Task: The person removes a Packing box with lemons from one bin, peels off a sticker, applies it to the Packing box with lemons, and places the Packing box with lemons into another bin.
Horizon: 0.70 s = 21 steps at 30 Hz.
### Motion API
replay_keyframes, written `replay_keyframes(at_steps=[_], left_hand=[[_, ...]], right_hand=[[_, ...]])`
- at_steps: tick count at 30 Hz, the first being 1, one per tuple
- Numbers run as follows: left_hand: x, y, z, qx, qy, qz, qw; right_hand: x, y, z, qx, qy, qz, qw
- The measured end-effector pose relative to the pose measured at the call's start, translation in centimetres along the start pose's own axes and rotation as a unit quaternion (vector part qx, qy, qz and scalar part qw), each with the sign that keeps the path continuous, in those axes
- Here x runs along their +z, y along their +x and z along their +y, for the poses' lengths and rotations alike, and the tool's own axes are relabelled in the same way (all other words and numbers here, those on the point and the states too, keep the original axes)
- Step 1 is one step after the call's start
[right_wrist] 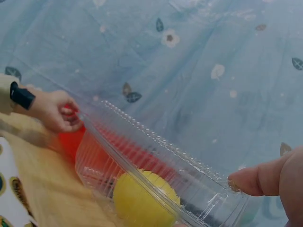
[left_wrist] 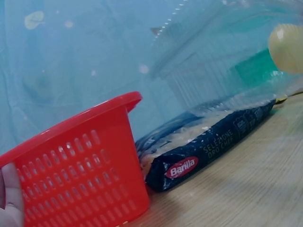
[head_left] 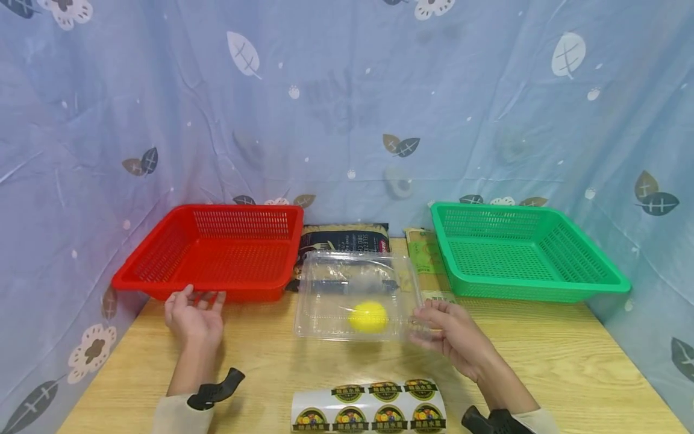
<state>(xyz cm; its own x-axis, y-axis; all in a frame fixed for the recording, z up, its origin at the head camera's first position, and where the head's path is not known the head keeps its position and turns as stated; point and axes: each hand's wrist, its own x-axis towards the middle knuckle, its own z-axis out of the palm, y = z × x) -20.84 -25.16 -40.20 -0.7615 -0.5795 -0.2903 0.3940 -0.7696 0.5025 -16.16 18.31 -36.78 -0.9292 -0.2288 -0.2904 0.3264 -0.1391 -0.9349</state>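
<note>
My right hand (head_left: pixel 452 334) pinches the right edge of a clear plastic clamshell box (head_left: pixel 331 319), held above the table with its lid down. Inside the box lies a round yellow thing (right_wrist: pixel 139 198) that looks like a lemon or other fruit. In the right wrist view the thumb presses on the lid's edge. My left hand (head_left: pixel 195 316) is at the front of a red basket (head_left: pixel 233 295), palm turned up. Its fingers lie loosely bent just under the rim; one finger appears against the perforated wall in the left wrist view.
A green basket (head_left: pixel 542 289) stands at the back right. Behind the box lie a dark Barilla pasta bag (left_wrist: pixel 194 161) and a green-and-tan packet (head_left: pixel 428 259). A roll of fruit stickers (head_left: pixel 320 401) lies at the front. Patterned blue cloth (head_left: pixel 347 108) encloses the table.
</note>
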Motion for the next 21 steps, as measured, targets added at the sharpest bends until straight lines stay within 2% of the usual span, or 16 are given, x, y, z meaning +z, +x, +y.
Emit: replay_keyframes(at_steps=[8, 16, 21], left_hand=[[-0.4, -0.1, 0.3, -0.01, 0.003, -0.014, 0.9999], [-0.5, -0.2, 0.4, -0.006, 0.021, -0.029, 0.9993], [-0.7, -0.2, 0.5, -0.006, 0.019, -0.034, 0.9992]], right_hand=[[-0.1, -0.5, 1.9, 0.01, 0.002, -0.005, 1.0], [-0.2, -0.6, 3.3, 0.022, -0.003, 0.016, 1.0], [-0.2, -0.6, 3.7, 0.012, -0.013, 0.022, 1.0]])
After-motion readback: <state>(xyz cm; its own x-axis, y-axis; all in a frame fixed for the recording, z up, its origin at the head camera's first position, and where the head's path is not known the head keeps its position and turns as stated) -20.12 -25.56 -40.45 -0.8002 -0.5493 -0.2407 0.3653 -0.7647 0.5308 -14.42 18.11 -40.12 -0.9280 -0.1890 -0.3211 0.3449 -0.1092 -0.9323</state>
